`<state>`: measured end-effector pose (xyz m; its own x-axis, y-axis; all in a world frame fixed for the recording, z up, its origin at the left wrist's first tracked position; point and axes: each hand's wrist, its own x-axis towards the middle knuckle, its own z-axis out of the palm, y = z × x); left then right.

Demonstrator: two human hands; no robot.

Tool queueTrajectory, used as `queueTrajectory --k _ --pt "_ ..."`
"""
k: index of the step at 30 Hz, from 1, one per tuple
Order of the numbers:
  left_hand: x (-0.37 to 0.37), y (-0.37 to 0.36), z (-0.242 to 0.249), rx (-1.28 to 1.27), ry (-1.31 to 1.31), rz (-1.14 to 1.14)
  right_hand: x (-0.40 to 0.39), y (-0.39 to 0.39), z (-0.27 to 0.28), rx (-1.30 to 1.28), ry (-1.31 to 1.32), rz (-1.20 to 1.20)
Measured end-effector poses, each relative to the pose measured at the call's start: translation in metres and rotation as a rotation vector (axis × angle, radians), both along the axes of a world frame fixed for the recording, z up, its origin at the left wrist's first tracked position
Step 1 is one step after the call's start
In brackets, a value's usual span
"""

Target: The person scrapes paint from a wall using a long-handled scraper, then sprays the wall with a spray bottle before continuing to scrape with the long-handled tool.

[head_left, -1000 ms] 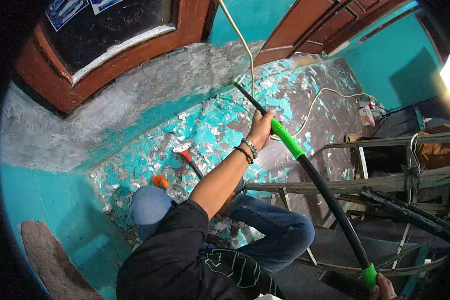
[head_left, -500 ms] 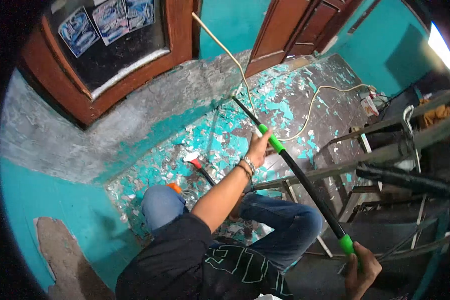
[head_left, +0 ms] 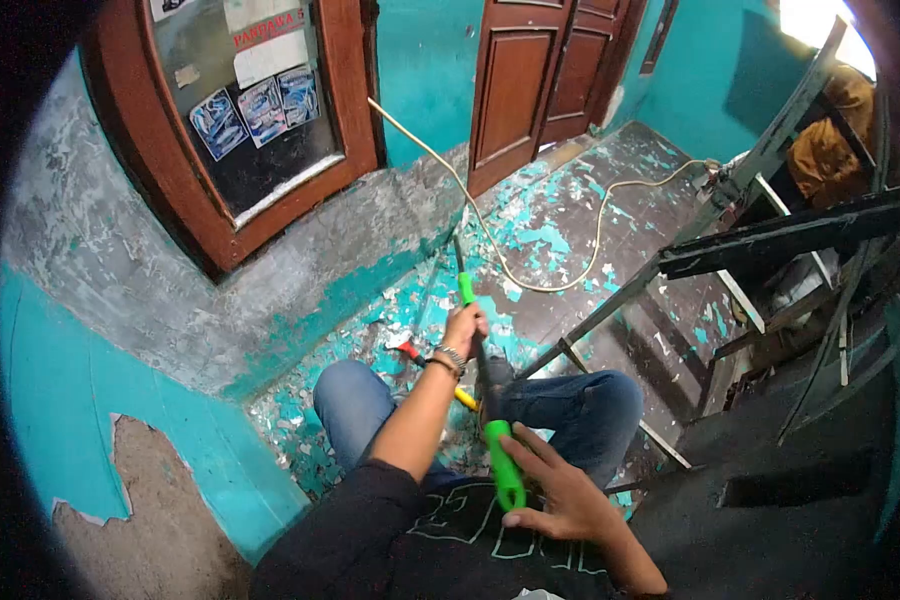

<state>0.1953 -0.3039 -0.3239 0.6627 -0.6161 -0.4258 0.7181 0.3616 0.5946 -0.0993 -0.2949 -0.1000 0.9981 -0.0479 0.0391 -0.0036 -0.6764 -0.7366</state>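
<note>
A long-handled scraper [head_left: 484, 375], a black pole with green grips, runs from my lap toward the foot of the wall. Its far end touches or nearly touches the wall base; the tip is small and hard to make out. My left hand [head_left: 462, 332] is wrapped around the pole just below the upper green grip [head_left: 467, 288]. Beside the lower green handle [head_left: 505, 465], my right hand [head_left: 560, 492] has its fingers spread, the fingertips and thumb at the handle without closing round it. A shorter red-headed scraper [head_left: 410, 351] lies on the floor between my knees.
Turquoise paint flakes [head_left: 540, 240] litter the dark floor. A cream cable [head_left: 530, 287] crosses it and rises up the wall. A wooden frame like a ladder [head_left: 610, 318] stands close on my right. Ahead are a brown window frame [head_left: 225, 240] and brown doors [head_left: 515, 95].
The pole has swung from a diagonal to nearly straight ahead. My right hand has come left in front of my torso and loosened from the lower handle. The view has tilted up.
</note>
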Motion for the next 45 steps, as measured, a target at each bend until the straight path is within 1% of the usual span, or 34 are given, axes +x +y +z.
queueTrajectory --k 1,2,3,4,5,6,7,8,9,10,11,13,14,15,17,18,19,20,21,22,23,24,26,27,28,29,31,32,34,36,37,39,43,45 --pt "0.010 0.014 -0.006 -0.001 0.033 -0.070 0.007 -0.005 -0.019 0.063 -0.052 0.035" --pt "0.019 0.029 -0.006 -0.025 0.019 -0.077 0.016 -0.011 -0.045 0.136 -0.095 0.073" --pt "0.026 0.047 -0.006 -0.037 0.012 -0.085 0.032 -0.019 -0.087 0.270 -0.109 0.025" --pt "0.029 0.068 0.009 -0.087 0.136 -0.152 0.049 -0.022 -0.087 0.684 0.084 -0.086" --pt "0.030 0.081 0.013 -0.128 0.249 -0.079 0.087 -0.033 -0.124 0.933 0.191 -0.212" --pt "0.023 0.091 0.024 -0.097 0.252 -0.090 0.113 -0.038 -0.150 1.102 0.116 -0.247" --pt "0.017 0.101 0.030 -0.066 0.252 -0.102 0.142 -0.033 -0.158 1.048 0.140 -0.321" --pt "0.008 0.106 0.028 0.017 0.113 -0.109 0.172 -0.025 -0.166 0.993 0.160 -0.394" --pt "0.009 0.114 0.011 0.025 0.046 -0.157 0.201 -0.024 -0.186 1.111 0.251 -0.403" --pt "0.003 0.123 0.010 0.099 -0.049 -0.186 0.226 -0.018 -0.199 1.110 0.333 -0.419" --pt "-0.003 0.132 0.011 0.168 -0.141 -0.206 0.247 -0.010 -0.211 1.124 0.355 -0.424" --pt "-0.013 0.154 0.011 0.235 -0.298 -0.260 0.287 0.006 -0.264 1.285 0.387 -0.429" --pt "-0.019 0.166 0.014 0.293 -0.325 -0.266 0.296 0.014 -0.277 1.286 0.408 -0.414" --pt "-0.034 0.179 0.037 0.458 -0.361 -0.255 0.302 0.023 -0.287 1.313 0.377 -0.418" --pt "-0.044 0.213 0.029 0.546 -0.486 -0.366 0.312 0.045 -0.306 1.357 0.362 -0.407" --pt "-0.049 0.228 0.035 0.562 -0.489 -0.353 0.319 0.053 -0.312 1.386 0.292 -0.507" --pt "-0.060 0.244 0.051 0.622 -0.523 -0.435 0.322 0.062 -0.315 1.415 0.225 -0.614" --pt "-0.069 0.255 0.065 0.679 -0.560 -0.517 0.325 0.068 -0.311 1.478 0.240 -0.622" --pt "-0.079 0.264 0.073 0.696 -0.524 -0.515 0.329 0.069 -0.311 1.486 0.245 -0.607" --pt "-0.088 0.269 0.080 0.709 -0.489 -0.507 0.335 0.064 -0.311 1.569 0.261 -0.572" --pt "-0.100 0.270 0.090 0.649 -0.483 -0.515 0.338 0.061 -0.313 1.649 0.288 -0.538" --pt "-0.114 0.271 0.095 0.628 -0.450 -0.486 0.342 0.057 -0.309 1.659 0.271 -0.602" --pt "-0.142 0.278 0.102 0.626 -0.401 -0.446 0.349 0.052 -0.313 1.727 0.242 -0.568" --pt "-0.155 0.284 0.107 0.531 -0.382 -0.437 0.349 0.055 -0.320 1.758 0.218 -0.546" --pt "-0.165 0.290 0.109 0.430 -0.370 -0.431 0.349 0.058 -0.327 1.708 0.204 -0.543" --pt "-0.177 0.298 0.111 0.438 -0.364 -0.433 0.347 0.062 -0.329 1.716 0.210 -0.545" --pt "-0.204 0.320 0.116 0.692 -0.254 -0.449 0.338 0.075 -0.327 1.554 0.155 -0.586" --pt "-0.217 0.328 0.124 0.699 -0.249 -0.454 0.325 0.079 -0.306 1.532 0.228 -0.583" --pt "-0.242 0.340 0.139 0.753 -0.327 -0.401 0.314 0.098 -0.308 1.486 0.224 -0.574" --pt "-0.273 0.363 0.138 0.912 -0.274 -0.455 0.301 0.115 -0.300 1.392 0.212 -0.563" --pt "-0.293 0.371 0.130 0.911 -0.275 -0.455 0.294 0.119 -0.286 1.349 0.198 -0.565" --pt "-0.333 0.384 0.120 1.411 -0.409 -0.338 0.292 0.126 -0.283 1.412 0.224 -0.552" --pt "-0.358 0.426 0.112 1.376 -0.332 -0.309 0.290 0.129 -0.271 1.488 0.249 -0.538" --pt "-0.364 0.443 0.101 1.330 -0.282 -0.265 0.287 0.136 -0.277 1.362 0.245 -0.475"
